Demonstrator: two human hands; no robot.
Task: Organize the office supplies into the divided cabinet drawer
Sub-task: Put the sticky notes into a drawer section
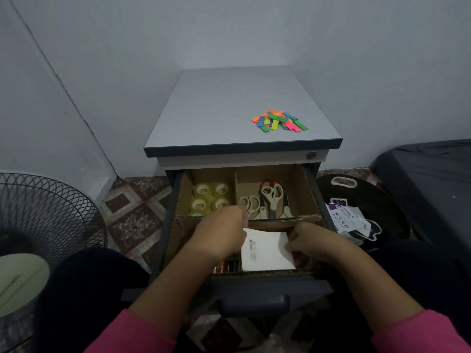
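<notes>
The cabinet drawer is pulled out, split by cardboard dividers into compartments. Several clear tape rolls fill the back left one. Scissors lie in the back right one. A white paper pack with a barcode sits in the front compartment. My left hand grips its left edge and my right hand pinches its right edge. Small dark items lie under my left hand, too dim to name. A pile of coloured sticky tabs lies on the cabinet top.
A standing fan is on the floor to the left. To the right, a black bag or tray holds white and purple packets. A dark covered object stands at the far right. My knees flank the drawer.
</notes>
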